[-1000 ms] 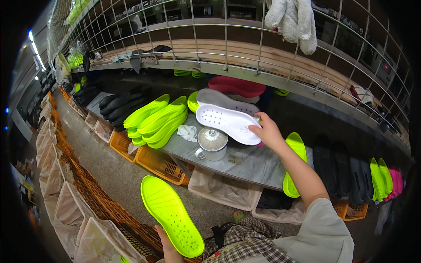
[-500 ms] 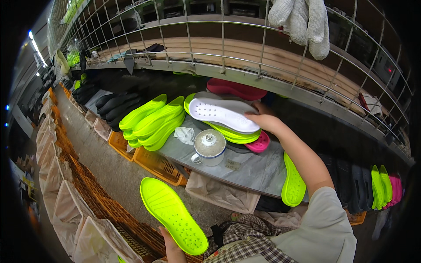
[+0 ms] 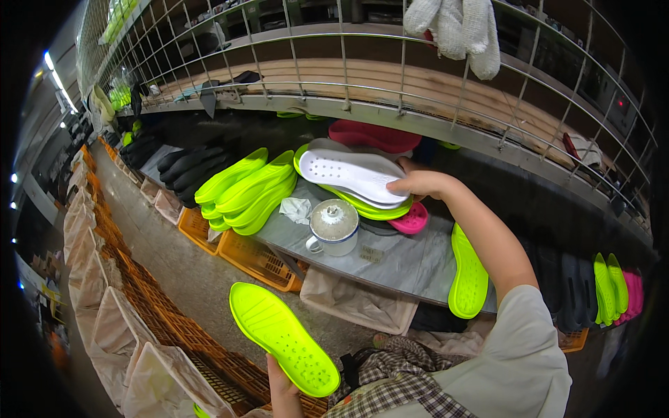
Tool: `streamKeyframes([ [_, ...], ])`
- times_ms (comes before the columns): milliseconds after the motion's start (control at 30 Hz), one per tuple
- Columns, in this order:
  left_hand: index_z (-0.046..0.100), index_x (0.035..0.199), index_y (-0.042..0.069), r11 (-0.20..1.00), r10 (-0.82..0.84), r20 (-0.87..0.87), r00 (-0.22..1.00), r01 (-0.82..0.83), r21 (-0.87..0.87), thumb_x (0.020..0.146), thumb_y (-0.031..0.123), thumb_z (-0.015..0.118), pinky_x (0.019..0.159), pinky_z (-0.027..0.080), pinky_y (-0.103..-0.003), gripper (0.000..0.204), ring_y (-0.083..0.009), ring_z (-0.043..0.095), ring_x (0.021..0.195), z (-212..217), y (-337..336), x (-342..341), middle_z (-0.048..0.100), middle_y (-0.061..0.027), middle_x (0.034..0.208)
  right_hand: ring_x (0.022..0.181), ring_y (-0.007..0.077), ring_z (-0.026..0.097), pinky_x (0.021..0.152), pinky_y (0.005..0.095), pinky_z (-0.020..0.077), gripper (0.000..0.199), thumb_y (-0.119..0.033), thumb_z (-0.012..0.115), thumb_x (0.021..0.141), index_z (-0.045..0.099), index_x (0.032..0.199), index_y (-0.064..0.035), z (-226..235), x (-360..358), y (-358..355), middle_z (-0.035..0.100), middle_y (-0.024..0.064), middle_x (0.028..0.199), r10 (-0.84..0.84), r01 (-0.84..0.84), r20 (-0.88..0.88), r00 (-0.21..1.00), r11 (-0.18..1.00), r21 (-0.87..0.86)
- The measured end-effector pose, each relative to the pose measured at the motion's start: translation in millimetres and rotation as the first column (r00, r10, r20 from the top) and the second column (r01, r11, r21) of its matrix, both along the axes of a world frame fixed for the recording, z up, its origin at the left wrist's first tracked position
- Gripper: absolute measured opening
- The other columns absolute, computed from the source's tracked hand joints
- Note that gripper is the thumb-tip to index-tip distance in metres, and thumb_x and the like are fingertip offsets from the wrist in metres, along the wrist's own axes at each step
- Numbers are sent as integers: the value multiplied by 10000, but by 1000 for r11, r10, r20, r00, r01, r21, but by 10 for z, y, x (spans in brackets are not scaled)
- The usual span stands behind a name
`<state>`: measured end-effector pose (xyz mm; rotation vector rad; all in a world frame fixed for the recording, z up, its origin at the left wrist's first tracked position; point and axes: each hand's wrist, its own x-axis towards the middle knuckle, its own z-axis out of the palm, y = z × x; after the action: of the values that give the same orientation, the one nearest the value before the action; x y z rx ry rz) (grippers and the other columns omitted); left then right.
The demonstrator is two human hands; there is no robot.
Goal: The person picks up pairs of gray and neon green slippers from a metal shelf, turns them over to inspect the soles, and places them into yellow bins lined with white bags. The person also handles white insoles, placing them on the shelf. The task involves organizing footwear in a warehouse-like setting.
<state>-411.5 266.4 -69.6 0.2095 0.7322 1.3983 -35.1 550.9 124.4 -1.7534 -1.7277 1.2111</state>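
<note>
White sole (image 3: 352,175) under right hand (image 3: 418,184), atop stack.

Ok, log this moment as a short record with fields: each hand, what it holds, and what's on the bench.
left hand: grips the heel end of a neon yellow perforated shoe sole, held low
right hand: rests on a white perforated shoe sole topping a stack
under stack: pink sole
bench: grey slab with white lidded mug, crumpled cloth

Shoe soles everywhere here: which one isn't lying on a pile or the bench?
The neon-yellow sole held up by the left hand, low and apart from the bench; the others lie stacked.
</note>
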Motion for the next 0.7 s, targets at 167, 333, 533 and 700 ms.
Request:
streamKeyframes([
  [167,413,1318,79,997,-34,12,999,33,72,842,469,593,841,518,-427,641,-266,597,1032,24,38,63,561,-112,1211,1052,215,515,787,298,455,728,-219,688,752,300,1341,-41,-247,12,82,478,146,1247,-33,51,-171,985,993,104],
  [333,316,1346,72,996,-20,-17,1000,22,89,849,304,643,867,503,-424,638,-267,571,1062,144,118,144,528,-102,1216,1228,269,422,997,308,352,819,-279,699,723,278,1335,65,-367,-112,205,395,219,1346,8,13,-177,984,993,116],
  [533,327,1326,82,990,71,-223,972,-42,134,808,204,656,906,468,-446,626,-295,537,1090,349,147,288,507,-114,1213,1004,190,604,851,319,508,438,-163,571,845,471,1222,37,-13,-143,60,597,127,1130,-155,16,-652,742,977,-214],
  [700,283,1351,99,976,170,-171,971,-142,163,819,179,654,932,449,-458,653,-291,515,1119,362,184,350,471,-115,1257,1011,212,604,796,380,541,456,-209,611,841,482,1232,-12,-41,-253,-567,595,122,1130,19,-266,-869,494,955,-130],
])
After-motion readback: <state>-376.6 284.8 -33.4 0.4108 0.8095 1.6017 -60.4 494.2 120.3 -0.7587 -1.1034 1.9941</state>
